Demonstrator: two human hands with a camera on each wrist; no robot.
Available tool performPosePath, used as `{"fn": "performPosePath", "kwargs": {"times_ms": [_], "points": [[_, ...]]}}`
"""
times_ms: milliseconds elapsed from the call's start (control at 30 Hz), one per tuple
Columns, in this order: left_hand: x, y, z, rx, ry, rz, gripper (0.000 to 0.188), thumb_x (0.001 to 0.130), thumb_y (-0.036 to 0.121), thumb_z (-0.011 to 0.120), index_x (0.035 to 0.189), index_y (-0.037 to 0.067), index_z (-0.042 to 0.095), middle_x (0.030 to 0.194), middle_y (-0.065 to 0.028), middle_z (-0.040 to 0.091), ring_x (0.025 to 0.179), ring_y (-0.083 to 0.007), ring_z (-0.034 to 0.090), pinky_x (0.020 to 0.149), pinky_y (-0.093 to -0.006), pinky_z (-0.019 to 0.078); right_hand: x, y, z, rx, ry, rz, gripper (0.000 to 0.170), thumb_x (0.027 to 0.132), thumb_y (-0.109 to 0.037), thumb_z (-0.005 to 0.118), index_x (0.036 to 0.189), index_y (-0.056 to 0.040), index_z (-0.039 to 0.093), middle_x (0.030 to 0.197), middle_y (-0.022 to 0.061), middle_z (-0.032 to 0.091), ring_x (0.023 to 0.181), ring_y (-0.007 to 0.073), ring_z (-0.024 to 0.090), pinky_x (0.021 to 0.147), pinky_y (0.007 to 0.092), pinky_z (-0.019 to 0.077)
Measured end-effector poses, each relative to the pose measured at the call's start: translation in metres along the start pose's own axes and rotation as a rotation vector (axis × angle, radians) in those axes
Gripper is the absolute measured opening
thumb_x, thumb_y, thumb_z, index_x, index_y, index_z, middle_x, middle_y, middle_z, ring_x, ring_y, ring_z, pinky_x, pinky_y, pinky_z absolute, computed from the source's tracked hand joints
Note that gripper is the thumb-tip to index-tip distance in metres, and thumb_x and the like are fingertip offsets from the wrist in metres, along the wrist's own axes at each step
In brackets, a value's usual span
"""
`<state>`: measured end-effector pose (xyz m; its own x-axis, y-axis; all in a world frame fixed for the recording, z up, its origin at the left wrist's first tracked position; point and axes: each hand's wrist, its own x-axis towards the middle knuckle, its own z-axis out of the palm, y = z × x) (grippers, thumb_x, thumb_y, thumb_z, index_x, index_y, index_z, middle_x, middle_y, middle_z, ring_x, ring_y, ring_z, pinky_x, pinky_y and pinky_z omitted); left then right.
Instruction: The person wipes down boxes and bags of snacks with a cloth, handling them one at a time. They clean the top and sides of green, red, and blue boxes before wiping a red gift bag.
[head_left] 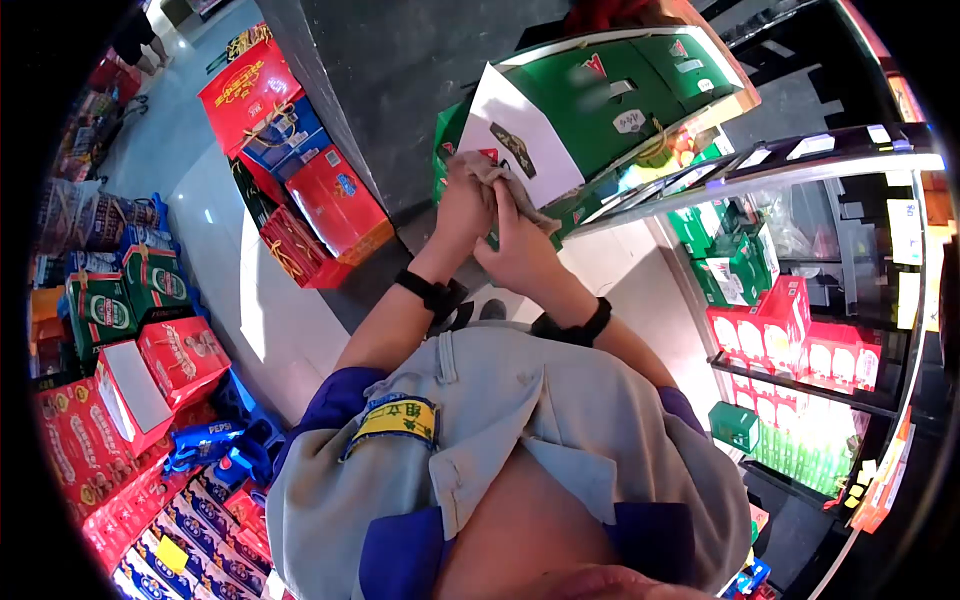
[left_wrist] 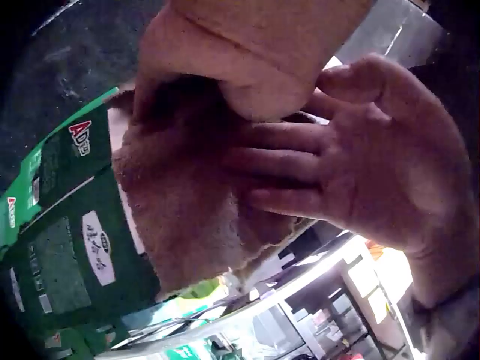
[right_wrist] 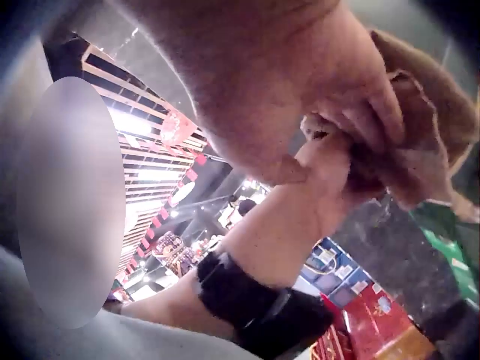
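Note:
A brown cloth [head_left: 522,200] lies bunched between the two hands, beside the green carton [head_left: 560,90]. My left hand [head_left: 465,205] grips this cloth [left_wrist: 187,202], its fingertips hidden in the folds in the left wrist view. The right hand [head_left: 522,252] meets the cloth from the other side. In the left wrist view, the right hand [left_wrist: 375,161] shows its palm, with fairly straight fingers lying along the cloth. Printed with a dark emblem, a white panel [head_left: 545,165] stands against the carton, right by the cloth. Both wrists wear black bands.
Red gift boxes [head_left: 340,205] stand left of the hands by a dark surface [head_left: 390,60]. A shelf edge with price labels [head_left: 790,160] runs along the right, above lit red packs [head_left: 780,330]. More stacked goods, including a red box [head_left: 185,360], fill the lower left.

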<state>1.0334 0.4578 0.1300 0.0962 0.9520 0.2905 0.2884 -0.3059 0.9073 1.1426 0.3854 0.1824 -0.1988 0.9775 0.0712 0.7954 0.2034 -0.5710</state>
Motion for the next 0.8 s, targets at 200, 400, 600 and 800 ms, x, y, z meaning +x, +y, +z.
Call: {"fn": "performPosePath", "kwargs": {"times_ms": [200, 400, 600, 800], "points": [[-0.023, 0.075, -0.014, 0.067, -0.106, 0.065, 0.021, 0.088, 0.017, 0.059, 0.105, 0.006, 0.06, 0.096, -0.0212, 0.065, 0.09, -0.0444, 0.062, 0.074, -0.047, 0.0508, -0.027, 0.046, -0.049, -0.104, 0.059, -0.269, 0.054, 0.079, -0.021, 0.073, 0.125, -0.0017, 0.051, 0.11, 0.0228, 0.064, 0.1, 0.0412, 0.063, 0.082, 0.043, 0.0518], [-0.043, 0.117, 0.005, 0.25, -0.349, 0.158, 0.025, 0.088, 0.021, 0.06, 0.099, -0.001, 0.056, 0.091, -0.0259, 0.063, 0.087, -0.0458, 0.061, 0.071, -0.0517, 0.0488, -0.011, 0.051, -0.08, 0.077, 0.578, -0.079, 0.049, 0.073, -0.017, 0.078, 0.111, -0.0053, 0.05, 0.099, 0.0162, 0.062, 0.089, 0.0355, 0.062, 0.075, 0.0427, 0.0509], [-0.049, 0.09, 0.026, 0.25, -0.371, 0.094, 0.019, 0.09, 0.014, 0.055, 0.095, -0.003, 0.051, 0.088, -0.0304, 0.06, 0.084, -0.0501, 0.058, 0.071, -0.0553, 0.0459, -0.019, 0.068, -0.023, 0.559, 0.426, 0.162, 0.039, 0.094, -0.027, 0.057, 0.122, -0.0042, 0.043, 0.107, 0.0161, 0.06, 0.096, 0.0335, 0.06, 0.086, 0.0426, 0.049], [-0.042, 0.103, 0.031, 0.294, -0.303, 0.106, 0.016, 0.088, 0.009, 0.055, 0.095, -0.004, 0.049, 0.086, -0.0315, 0.059, 0.084, -0.0505, 0.057, 0.072, -0.0563, 0.0452, -0.004, 0.076, -0.038, 0.485, 0.431, 0.093, 0.048, 0.09, -0.024, 0.063, 0.123, 0.0026, 0.041, 0.118, 0.0242, 0.057, 0.11, 0.0418, 0.057, 0.092, 0.0443, 0.0461]]}}
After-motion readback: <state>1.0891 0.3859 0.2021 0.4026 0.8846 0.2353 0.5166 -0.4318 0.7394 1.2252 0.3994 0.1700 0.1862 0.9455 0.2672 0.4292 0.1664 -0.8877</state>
